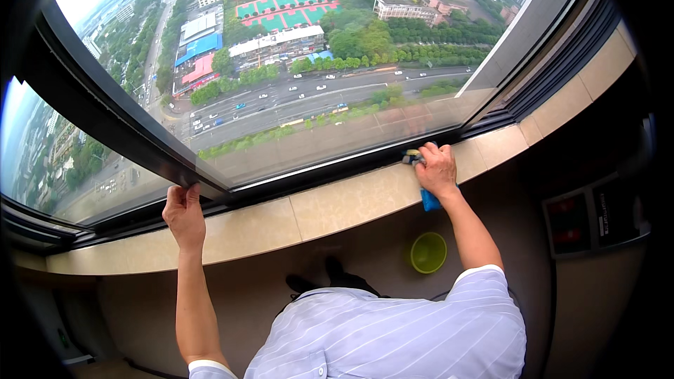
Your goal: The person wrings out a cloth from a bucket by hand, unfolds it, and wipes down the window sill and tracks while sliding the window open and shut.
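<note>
My left hand (185, 216) pinches the dark metal upright frame of a sliding window sash (202, 181), near its lower corner. To the right, my right hand (438, 168) is closed on a blue cloth (430, 200), part of which hangs over the edge of the tiled windowsill (347, 202). Something small, yellow and dark, sticks out at the left of its fingers, against the black bottom track (326, 171); what it is I cannot tell. The window glass (316, 131) stands upright behind both hands.
A green plastic bucket (428, 252) stands on the floor (368, 252) below my right forearm. At the right is a dark box-like unit (595, 218) bearing writing. The sill curves along the window, and far below outside lie a road and buildings.
</note>
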`<move>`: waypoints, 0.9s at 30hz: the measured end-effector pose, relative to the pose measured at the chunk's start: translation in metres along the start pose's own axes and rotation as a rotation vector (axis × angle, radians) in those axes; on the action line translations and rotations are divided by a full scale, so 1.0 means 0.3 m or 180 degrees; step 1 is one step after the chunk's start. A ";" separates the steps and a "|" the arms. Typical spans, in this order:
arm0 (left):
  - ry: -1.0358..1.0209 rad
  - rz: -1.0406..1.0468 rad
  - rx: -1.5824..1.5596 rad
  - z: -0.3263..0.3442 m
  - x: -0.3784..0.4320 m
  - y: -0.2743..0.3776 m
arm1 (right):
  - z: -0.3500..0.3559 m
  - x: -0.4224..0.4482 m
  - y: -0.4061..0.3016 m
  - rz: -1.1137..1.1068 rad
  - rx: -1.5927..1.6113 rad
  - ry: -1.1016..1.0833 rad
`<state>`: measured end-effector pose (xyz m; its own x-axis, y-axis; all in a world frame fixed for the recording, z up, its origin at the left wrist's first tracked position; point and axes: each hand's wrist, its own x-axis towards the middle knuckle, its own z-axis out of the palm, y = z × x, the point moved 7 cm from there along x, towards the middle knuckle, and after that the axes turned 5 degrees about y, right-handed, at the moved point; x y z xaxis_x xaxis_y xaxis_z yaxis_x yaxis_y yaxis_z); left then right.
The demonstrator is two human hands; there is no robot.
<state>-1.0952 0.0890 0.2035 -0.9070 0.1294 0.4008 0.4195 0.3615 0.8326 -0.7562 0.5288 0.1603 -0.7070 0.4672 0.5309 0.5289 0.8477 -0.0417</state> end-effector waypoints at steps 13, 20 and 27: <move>-0.0322 0.0248 0.0356 0.032 -0.022 0.183 | -0.034 0.005 0.057 0.0527 0.0201 0.0127; -0.0467 0.0758 0.0207 0.085 -0.046 0.336 | -0.098 0.006 0.022 0.0556 0.0330 0.0198; -0.0628 0.1112 0.0175 0.145 -0.070 0.459 | -0.164 0.011 -0.025 0.0668 0.0467 0.0136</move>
<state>-1.0200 0.1762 0.2932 -0.7021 0.4260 0.5705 0.7060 0.3127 0.6354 -0.7394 0.5117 0.2040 -0.5669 0.6283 0.5328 0.5860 0.7621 -0.2753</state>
